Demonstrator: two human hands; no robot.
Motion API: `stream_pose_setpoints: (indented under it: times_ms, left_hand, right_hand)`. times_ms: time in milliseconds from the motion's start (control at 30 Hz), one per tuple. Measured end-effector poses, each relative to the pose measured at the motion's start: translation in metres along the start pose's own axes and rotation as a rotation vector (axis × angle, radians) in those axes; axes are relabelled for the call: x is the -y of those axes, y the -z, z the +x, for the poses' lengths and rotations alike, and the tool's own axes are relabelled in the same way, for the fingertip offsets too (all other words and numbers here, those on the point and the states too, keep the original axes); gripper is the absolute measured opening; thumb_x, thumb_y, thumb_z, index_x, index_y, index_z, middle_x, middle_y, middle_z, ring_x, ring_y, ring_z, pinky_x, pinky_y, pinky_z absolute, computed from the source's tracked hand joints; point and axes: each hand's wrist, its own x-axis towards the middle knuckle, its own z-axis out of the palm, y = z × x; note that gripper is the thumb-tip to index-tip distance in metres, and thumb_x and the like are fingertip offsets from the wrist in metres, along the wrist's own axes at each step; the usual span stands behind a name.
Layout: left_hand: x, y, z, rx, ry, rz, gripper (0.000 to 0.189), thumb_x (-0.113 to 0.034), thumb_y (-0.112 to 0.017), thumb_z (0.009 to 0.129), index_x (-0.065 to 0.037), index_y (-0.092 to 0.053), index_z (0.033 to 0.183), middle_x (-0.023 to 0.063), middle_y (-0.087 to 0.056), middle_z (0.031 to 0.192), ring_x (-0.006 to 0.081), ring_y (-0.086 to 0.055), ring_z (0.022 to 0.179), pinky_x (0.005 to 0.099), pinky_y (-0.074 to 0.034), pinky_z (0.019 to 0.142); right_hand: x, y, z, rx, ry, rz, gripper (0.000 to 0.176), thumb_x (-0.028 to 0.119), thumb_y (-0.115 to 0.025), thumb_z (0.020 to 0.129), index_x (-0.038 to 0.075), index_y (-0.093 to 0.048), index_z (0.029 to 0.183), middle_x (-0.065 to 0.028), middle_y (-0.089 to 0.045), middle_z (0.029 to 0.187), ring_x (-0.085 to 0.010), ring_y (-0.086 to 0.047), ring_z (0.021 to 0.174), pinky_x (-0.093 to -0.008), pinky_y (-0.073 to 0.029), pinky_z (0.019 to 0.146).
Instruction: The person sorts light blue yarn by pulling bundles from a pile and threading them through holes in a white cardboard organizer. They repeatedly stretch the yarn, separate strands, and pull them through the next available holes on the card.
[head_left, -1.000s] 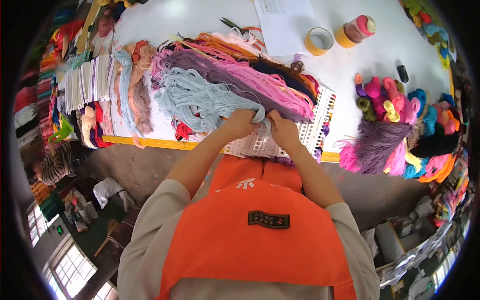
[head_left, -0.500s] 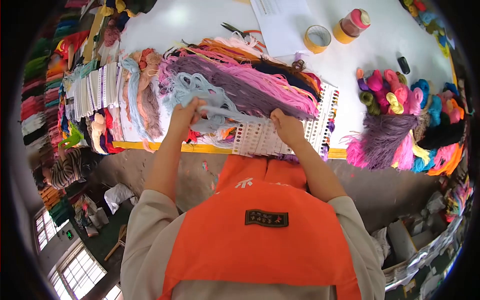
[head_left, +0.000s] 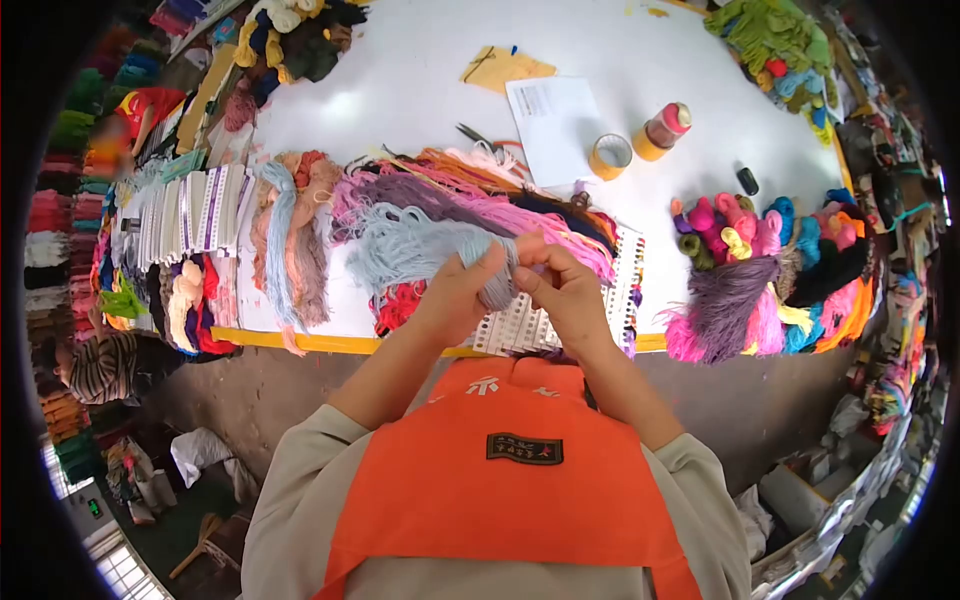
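A pale blue-grey yarn skein (head_left: 415, 240) spreads over the pile and narrows into a bunched end between my hands. My left hand (head_left: 465, 292) is closed around that end. At its tip my right hand (head_left: 563, 292) is closed, thumb and fingers pinching the yarn. Below the hands lie white punched cards (head_left: 520, 328) with rows of holes, partly hidden by my wrists. Behind the skein are purple yarn (head_left: 440, 205) and pink yarn (head_left: 545, 225), and red yarn (head_left: 400, 305) shows under it.
On the white table (head_left: 420, 90) are a tape roll (head_left: 610, 157), a jar (head_left: 664, 128), paper (head_left: 555, 130) and scissors (head_left: 470, 133). Colourful skeins (head_left: 740, 290) sit at the right, with card stacks (head_left: 195, 215) at the left. Another person in a striped top (head_left: 100, 365) is at far left.
My hands have come together, and the blue yarn's stretched end is now bunched between them. My right hand has left the punched cards. The view has shifted, showing more of the table's far side.
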Motion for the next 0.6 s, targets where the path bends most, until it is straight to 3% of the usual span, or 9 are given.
stream_pose_setpoints:
  times_ms: [100,167,267,400,533,600]
  left_hand:
    - [-0.016,-0.010,-0.017,-0.002,0.014,0.162,0.049,-0.030,-0.045,0.101,0.009,-0.050,0.131,0.0159,-0.055,0.130,0.0203,-0.056,0.116,0.0332,-0.045,0.098]
    - [-0.020,-0.013,-0.025,-0.046,-0.081,0.238,0.041,-0.028,-0.050,0.099,0.004,-0.061,0.122,0.0100,-0.065,0.114,0.0133,-0.060,0.104,0.0282,-0.047,0.091]
    - [-0.025,-0.016,-0.036,-0.046,-0.171,0.381,0.038,-0.028,-0.054,0.098,0.004,-0.065,0.115,0.0094,-0.067,0.105,0.0124,-0.061,0.098,0.0276,-0.048,0.088]
    - [-0.025,-0.014,-0.047,-0.060,-0.169,0.278,0.035,-0.027,-0.057,0.097,0.004,-0.066,0.110,0.0081,-0.068,0.099,0.0115,-0.062,0.091,0.0274,-0.050,0.083]
    - [-0.025,-0.016,-0.053,-0.098,-0.230,0.405,0.032,-0.026,-0.056,0.097,0.004,-0.067,0.104,0.0062,-0.068,0.094,0.0101,-0.062,0.084,0.0264,-0.050,0.076]
    - [-0.025,-0.010,-0.053,-0.085,-0.220,0.394,0.031,-0.026,-0.056,0.097,0.003,-0.067,0.103,0.0054,-0.068,0.093,0.0098,-0.062,0.082,0.0263,-0.050,0.073]
  right_hand:
    - [0.012,-0.018,-0.011,-0.011,0.033,-0.031,0.010,0.008,-0.069,0.087,0.005,-0.065,0.095,0.0015,-0.063,0.084,-0.0037,-0.053,0.070,-0.0195,-0.042,0.061]
    - [0.016,-0.025,-0.021,-0.016,0.041,-0.002,0.009,0.008,-0.069,0.087,0.006,-0.065,0.095,0.0028,-0.063,0.083,-0.0031,-0.051,0.069,-0.0190,-0.041,0.060]
    - [0.017,-0.036,-0.032,-0.033,0.061,0.066,0.005,0.009,-0.067,0.088,0.007,-0.066,0.093,0.0028,-0.063,0.082,-0.0034,-0.052,0.068,-0.0192,-0.041,0.058]
    - [0.023,-0.050,-0.042,-0.062,0.058,0.191,0.004,0.011,-0.064,0.090,0.007,-0.066,0.091,0.0018,-0.064,0.083,-0.0041,-0.053,0.067,-0.0200,-0.042,0.058]
    - [0.021,-0.052,-0.050,-0.028,0.069,0.179,0.006,0.012,-0.061,0.092,0.006,-0.063,0.091,0.0000,-0.065,0.085,-0.0044,-0.051,0.064,-0.0209,-0.042,0.057]
    - [0.024,-0.055,-0.053,-0.033,0.048,0.454,0.007,0.013,-0.057,0.094,0.006,-0.059,0.092,-0.0016,-0.064,0.083,-0.0049,-0.048,0.060,-0.0217,-0.042,0.056]
